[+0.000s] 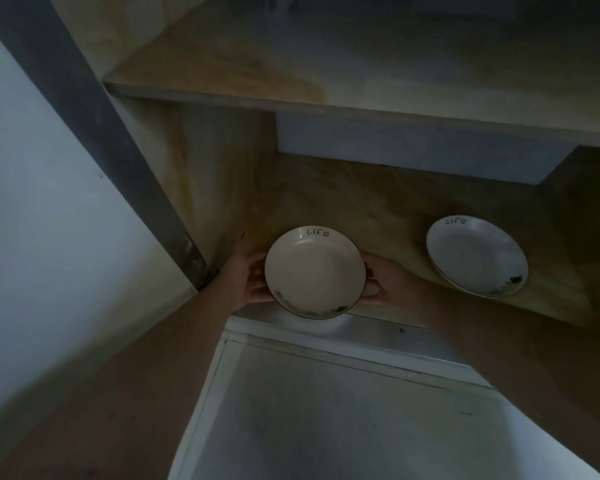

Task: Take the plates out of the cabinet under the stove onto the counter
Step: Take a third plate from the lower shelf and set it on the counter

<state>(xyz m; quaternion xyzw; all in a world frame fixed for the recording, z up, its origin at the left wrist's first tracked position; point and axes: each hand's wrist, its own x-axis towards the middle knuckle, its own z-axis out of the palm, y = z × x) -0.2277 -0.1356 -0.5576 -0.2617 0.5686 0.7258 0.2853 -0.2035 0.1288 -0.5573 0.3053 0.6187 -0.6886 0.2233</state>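
Observation:
A cream plate (314, 271) with a dark rim and the word "Life" on it is at the front of the cabinet's lower shelf. My left hand (248, 275) grips its left edge and my right hand (381, 282) grips its right edge, fingers curled under the rim. Whether the plate rests on the shelf or is lifted just off it I cannot tell. A second, matching white plate (477, 256) lies on the same shelf to the right, apart from both hands.
The wooden lower shelf (361, 209) runs back to a pale rear panel (413, 154). An upper shelf (291, 81) overhangs it. The open cabinet door (49, 237) stands at the left. A white floor ledge (326, 393) lies below the shelf front.

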